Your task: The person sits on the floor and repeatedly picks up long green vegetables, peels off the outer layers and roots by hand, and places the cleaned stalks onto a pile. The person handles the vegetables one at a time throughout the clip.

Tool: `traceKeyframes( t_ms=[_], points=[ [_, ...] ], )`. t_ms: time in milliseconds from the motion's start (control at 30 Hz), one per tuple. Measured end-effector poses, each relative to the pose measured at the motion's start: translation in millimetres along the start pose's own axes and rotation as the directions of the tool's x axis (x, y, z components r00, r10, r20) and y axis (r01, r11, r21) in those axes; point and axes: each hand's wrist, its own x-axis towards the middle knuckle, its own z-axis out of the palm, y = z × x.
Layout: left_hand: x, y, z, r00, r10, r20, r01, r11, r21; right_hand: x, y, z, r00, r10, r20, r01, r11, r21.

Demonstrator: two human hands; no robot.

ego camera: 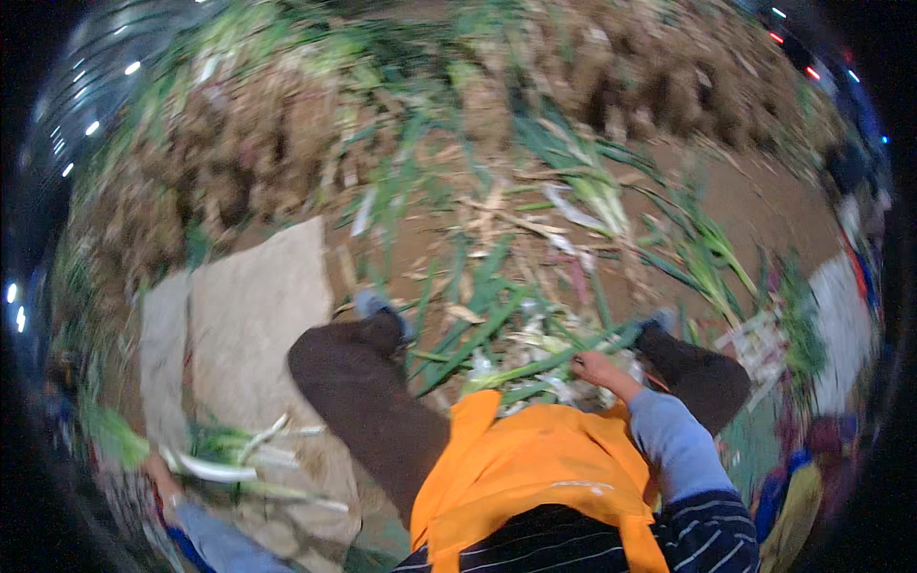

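Observation:
At the lower left my left hand (159, 471) is closed around a green onion (215, 470), whose leafy green top spreads beyond the hand and whose white stalk lies over other onions on a pale sheet. My right hand (596, 369) is between my knees, fingers curled, beside a long green onion leaf (526, 371). A small dark spot shows at its fingertips; blur hides whether it holds something. Under and around it lies a heap of white and green onion trimmings (541, 333). An orange apron (537, 458) covers my lap.
Tall piles of soil-covered green onions (243, 150) stand ahead at left and right. Loose onions (594, 190) and dry leaves lie on the brown ground. A pale sheet (258, 301) is at left; bundled onions (766, 344) and a white sack (842, 336) are at right.

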Motion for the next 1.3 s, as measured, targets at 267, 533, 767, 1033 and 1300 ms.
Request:
traceKeyframes(
  t_ms=[267, 533, 767, 1033, 1300],
  points=[
    [-134, 95, 294, 0.772, 0.218, 0.597, -0.194, 0.975, -0.106, 18, 33, -53, 0.971, 0.162, -0.175, -0.156, 0.987, 0.048],
    [-311, 132, 534, 0.034, 0.242, 0.97, -0.831, 0.546, -0.107, 43, 125, -75, 0.766, 0.467, -0.442, -0.393, 0.884, 0.254],
    [-331, 63, 579, -0.227, -0.166, 0.96, -0.909, 0.389, -0.148, 106, 203, -84, 0.625, 0.655, -0.425, -0.602, 0.751, 0.272],
    [-346, 82, 601, -0.099, -0.201, 0.975, -0.898, 0.44, -0.001, 174, 219, -71, 0.578, 0.496, -0.648, -0.707, 0.701, -0.095],
    [-345, 83, 601, -0.12, -0.15, 0.981, -0.89, 0.455, -0.039, 191, 216, -121, 0.701, 0.593, -0.397, -0.652, 0.758, -0.021]
  ],
)
